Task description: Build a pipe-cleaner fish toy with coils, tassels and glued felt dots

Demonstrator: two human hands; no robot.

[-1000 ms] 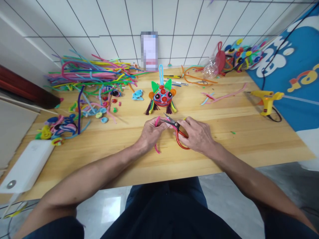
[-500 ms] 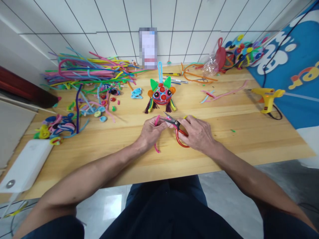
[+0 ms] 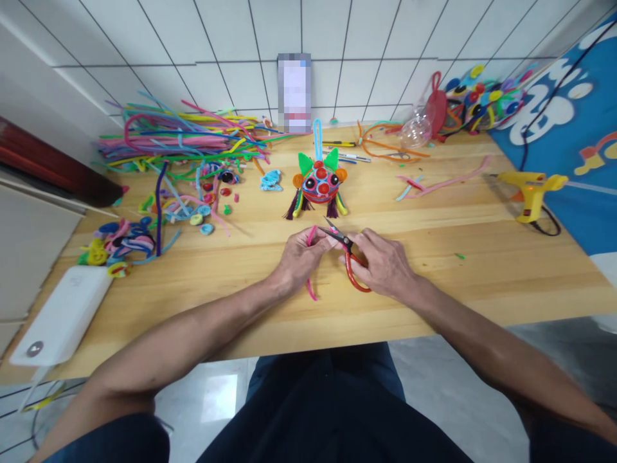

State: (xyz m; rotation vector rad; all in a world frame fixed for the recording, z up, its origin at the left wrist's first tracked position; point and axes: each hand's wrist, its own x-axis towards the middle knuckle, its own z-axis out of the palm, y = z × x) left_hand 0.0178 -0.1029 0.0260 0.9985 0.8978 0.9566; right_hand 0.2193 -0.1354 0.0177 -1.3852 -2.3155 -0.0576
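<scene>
At the near middle of the wooden table (image 3: 463,292), two bare hands meet in front of a small colorful figure. The left hand (image 3: 301,257) pinches a pink fuzzy strip (image 3: 312,235) between thumb and fingers; one end of the strip hangs below the hand, over the tabletop. The right hand (image 3: 385,263) is wrapped around the red handles of the scissors (image 3: 348,244), a firm, closed hold. The scissor blades stand parted, pointing up and to the left, with their tips just beside the left fingertips. More pink shows by the blades, but the fingers partly cover it, so whether the blades touch it is hard to tell.

The figure (image 3: 321,183) stands just beyond the hands, with green ears, dark eyes, red dots, dark tassels and a light blue loop on top. To its left lies a light blue tangle (image 3: 270,181), and farther left a big heap of fuzzy stems (image 3: 183,143). Behind the figure, a phone (image 3: 295,96) leans against the tiled wall (image 3: 366,32). Near the right end of the table sits a yellow glue gun (image 3: 533,190); a white box (image 3: 62,315) lies at the left end.
</scene>
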